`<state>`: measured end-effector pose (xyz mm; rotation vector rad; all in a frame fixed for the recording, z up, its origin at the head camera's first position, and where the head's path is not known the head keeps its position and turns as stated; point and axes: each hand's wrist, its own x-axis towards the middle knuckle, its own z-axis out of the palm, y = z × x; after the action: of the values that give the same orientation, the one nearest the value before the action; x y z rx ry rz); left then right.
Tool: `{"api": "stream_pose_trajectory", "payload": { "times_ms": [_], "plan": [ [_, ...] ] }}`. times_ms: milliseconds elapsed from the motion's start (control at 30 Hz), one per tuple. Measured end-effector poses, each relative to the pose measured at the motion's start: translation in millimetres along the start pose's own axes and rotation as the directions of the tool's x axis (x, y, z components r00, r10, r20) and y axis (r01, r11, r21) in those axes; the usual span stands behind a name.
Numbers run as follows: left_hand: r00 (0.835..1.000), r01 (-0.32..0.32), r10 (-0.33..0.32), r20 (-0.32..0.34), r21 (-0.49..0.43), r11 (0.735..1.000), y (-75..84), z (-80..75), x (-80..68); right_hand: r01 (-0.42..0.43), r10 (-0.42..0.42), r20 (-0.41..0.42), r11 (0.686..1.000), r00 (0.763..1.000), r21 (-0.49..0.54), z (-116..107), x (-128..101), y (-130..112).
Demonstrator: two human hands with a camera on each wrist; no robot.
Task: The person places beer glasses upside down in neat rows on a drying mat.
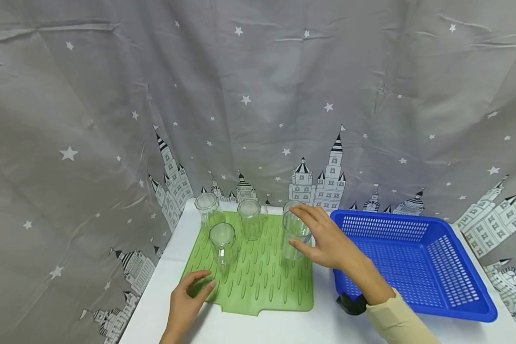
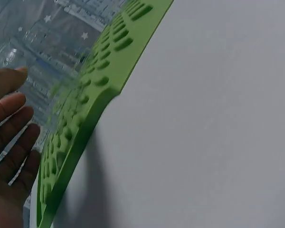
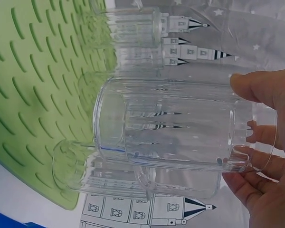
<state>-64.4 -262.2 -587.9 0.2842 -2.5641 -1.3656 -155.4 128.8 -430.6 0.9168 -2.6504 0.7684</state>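
My right hand grips a clear glass mug by its upper end, thumb on one side and fingers on the other. Its lower end hangs just over the green drying mat. Behind it, in the right wrist view, another clear mug with a handle stands on the mat. Farther left, three more mugs stand there: a back-left mug, a middle mug and a front mug. My left hand hovers by the mat's front-left corner, fingers loosely bent around nothing.
A blue plastic basket sits on the right of the white table. Below my right wrist is a black strap or mount. A grey curtain printed with stars and castles hangs behind the table.
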Motion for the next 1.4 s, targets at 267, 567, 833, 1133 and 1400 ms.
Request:
{"api": "stream_pose_trajectory", "payload": {
  "times_ms": [267, 567, 833, 1133, 1400],
  "plan": [
    [0.991, -0.098, 0.112, 0.075, -0.170, 0.981, 19.1, 24.3, -18.4, -0.005, 0.004, 0.021, 1.000, 1.000, 0.028, 4.7, 0.7, -3.9],
    [0.944, -0.102, 0.198, 0.265, -0.335, 0.937, 42.5, 54.4, -11.3, 0.004, -0.005, 0.020, 0.999, 1.000, 0.052, 6.6, 2.5, -14.0],
    [0.855, -0.111, 0.299, 0.425, -0.414, 0.904, 63.8, 83.0, 2.8, 0.041, -0.042, 0.015, 0.997, 0.999, 0.063, 13.1, 2.6, -19.2],
    [0.845, -0.076, 0.299, 0.444, -0.453, 0.888, 83.3, 102.6, 17.2, 0.056, -0.058, 0.022, 0.995, 0.998, 0.077, 19.3, 2.1, -23.5],
    [0.842, -0.012, 0.276, 0.463, -0.496, 0.868, 88.6, 115.2, 16.7, 0.078, -0.081, 0.035, 0.993, 0.996, 0.087, 26.8, 3.5, -27.7]
  ]
}}
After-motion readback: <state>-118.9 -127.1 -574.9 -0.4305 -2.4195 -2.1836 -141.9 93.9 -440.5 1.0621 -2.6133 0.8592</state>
